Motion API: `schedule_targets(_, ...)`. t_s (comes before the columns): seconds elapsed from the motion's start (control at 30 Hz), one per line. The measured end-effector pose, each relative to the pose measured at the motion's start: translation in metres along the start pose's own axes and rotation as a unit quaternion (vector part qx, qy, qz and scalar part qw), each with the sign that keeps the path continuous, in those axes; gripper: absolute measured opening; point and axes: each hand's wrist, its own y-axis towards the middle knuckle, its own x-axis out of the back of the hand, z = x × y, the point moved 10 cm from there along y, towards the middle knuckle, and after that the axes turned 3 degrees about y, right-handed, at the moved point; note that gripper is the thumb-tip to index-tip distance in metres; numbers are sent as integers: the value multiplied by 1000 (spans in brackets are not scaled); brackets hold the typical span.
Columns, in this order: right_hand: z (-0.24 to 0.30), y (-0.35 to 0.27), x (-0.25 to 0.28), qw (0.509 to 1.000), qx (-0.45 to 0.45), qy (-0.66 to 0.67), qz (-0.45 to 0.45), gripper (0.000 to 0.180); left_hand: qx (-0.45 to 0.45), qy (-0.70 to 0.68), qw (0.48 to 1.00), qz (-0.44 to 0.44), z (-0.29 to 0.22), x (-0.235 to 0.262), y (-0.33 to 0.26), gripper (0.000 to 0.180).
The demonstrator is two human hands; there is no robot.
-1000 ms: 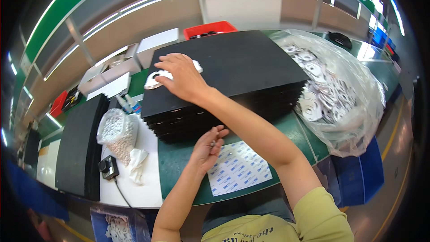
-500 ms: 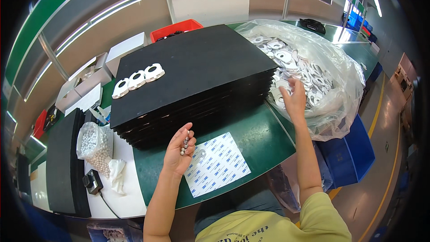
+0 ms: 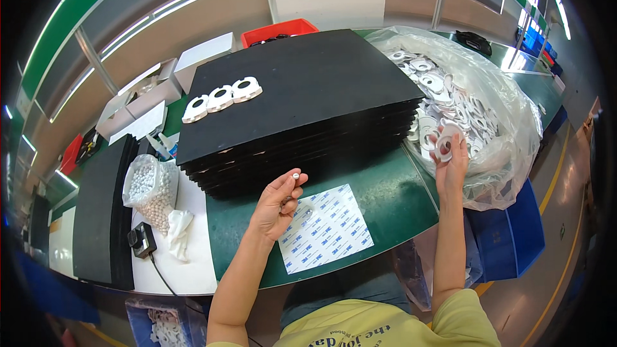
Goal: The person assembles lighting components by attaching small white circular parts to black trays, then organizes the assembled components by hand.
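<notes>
My left hand [image 3: 273,209] is closed, pinching a small white ball [image 3: 296,176] between thumb and forefinger. More small balls show partly under its curled fingers. It hovers by the front of a stack of black sheets [image 3: 308,80], over the corner of a white sheet with blue print [image 3: 329,238]. My right hand [image 3: 453,172] grips a white ring-shaped plastic part [image 3: 448,130] at the near side of a large clear plastic bag [image 3: 511,148] full of similar parts. A row of three white parts [image 3: 220,98] lies on the stack's left side.
At left stand a bag of small white balls [image 3: 153,189], a crumpled white cloth [image 3: 179,234], a black corded device [image 3: 142,240] and upright black boards [image 3: 96,218]. White boxes [image 3: 144,90] and a red bin [image 3: 283,31] sit behind. A blue bin [image 3: 511,238] stands beyond the table edge.
My right hand has lifted a white ring-shaped part from the pile. In my left hand, one ball is now at the fingertips. The whole view has shifted slightly.
</notes>
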Motion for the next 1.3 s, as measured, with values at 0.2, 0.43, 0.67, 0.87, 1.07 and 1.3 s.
schedule_targets(0.2,-40,-92,-104,900,-65,-278,330,18,10,-1,1000,7,1,11,2,21)
schedule_targets(0.43,-107,-149,-147,890,-211,-145,377,14,-8,-12,1000,6,-1,25,12,20)
schedule_targets(0.67,-111,-168,-173,853,-40,-299,426,12,-34,-16,999,-30,-7,50,19,19)
schedule_targets(0.87,-96,-180,-185,821,113,-320,459,10,-40,-30,998,-35,-11,51,17,24)
schedule_targets(1.07,-103,-152,-166,929,-62,-139,338,8,-46,-11,999,-22,-10,46,17,23)
schedule_targets(1.3,-109,-126,-174,953,-171,-9,252,16,-39,99,994,-21,-6,28,11,22)
